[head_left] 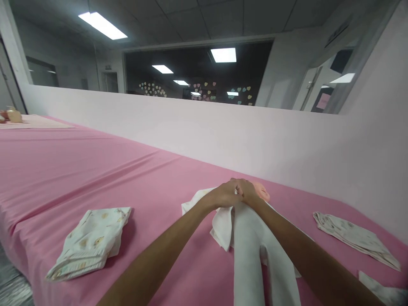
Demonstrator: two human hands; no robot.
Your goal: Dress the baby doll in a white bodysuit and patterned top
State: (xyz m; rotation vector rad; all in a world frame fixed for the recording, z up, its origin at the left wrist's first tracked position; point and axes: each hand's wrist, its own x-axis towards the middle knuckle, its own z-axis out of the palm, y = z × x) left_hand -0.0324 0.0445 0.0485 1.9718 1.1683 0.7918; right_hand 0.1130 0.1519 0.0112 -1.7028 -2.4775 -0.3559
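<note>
In the head view, the left hand (225, 195) and the right hand (247, 192) met at the far end of a plain white cloth garment (251, 238), fingers curled and pressed together over its upper edge. Both seemed closed on the cloth, though the fingertips were hidden behind the knuckles. The garment lay flat on the pink bedsheet (95, 170), its two soft legs running back toward the camera between the forearms. Just behind the right hand a small rounded peach-pink object (263, 191) peeked out, touching or nearly touching the garment; what it was could not be told.

To the left, well apart, sat a folded white cloth with a faint yellow print (91, 240), thick and rumpled, near the sheet's front edge. To the right lay a flatter printed cloth (353, 238), spread thin. The sheet was smooth with long shallow creases, and wide bare room stretched to the left. A pale pink wall (255, 136) bounded the far side.
</note>
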